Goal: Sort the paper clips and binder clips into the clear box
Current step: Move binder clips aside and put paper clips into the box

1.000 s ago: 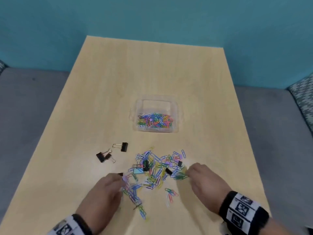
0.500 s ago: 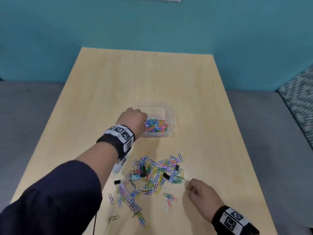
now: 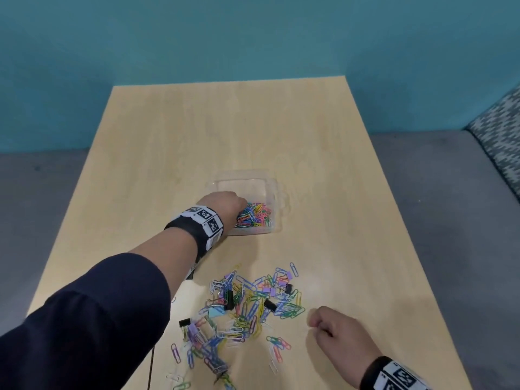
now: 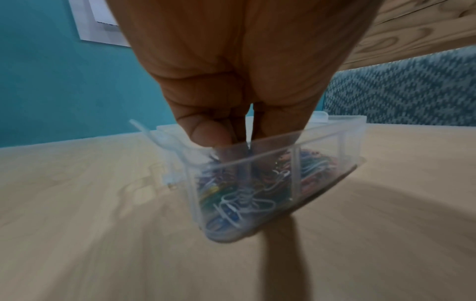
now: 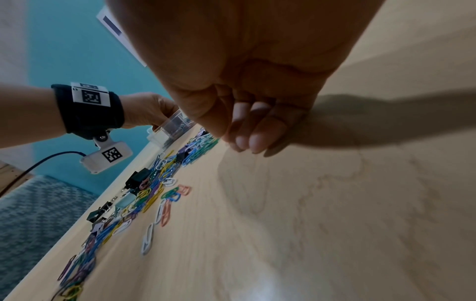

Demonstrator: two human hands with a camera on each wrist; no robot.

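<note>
Fingers [image 4: 206,134] of the left hand [image 3: 222,205] are bunched together, tips down in the clear box [image 3: 253,187] among its paper clips [image 3: 254,216]; whether they grip any is hidden. The pile [image 3: 247,311], black binder clips [image 3: 229,299] included, lies on the tabletop [image 3: 225,130] just left of the loosely curled right hand [image 3: 334,330], the nearer one.

Multicoloured wire paper clips [image 3: 247,313]: blue, green, yellow, pink, white, purple. Small metal binder clips [image 3: 270,304]: black. Wood-grain bench [image 3: 225,130]: pale tan. Plain wall [image 3: 253,38]: teal.

You have no words, brands or numbers to read here. Your left wristband [image 3: 204,218] and right wristband [image 3: 399,377] carry only black-and-white square code markers, and the white sheet [image 4: 98,20] on the far wall is too blurred to read.
</note>
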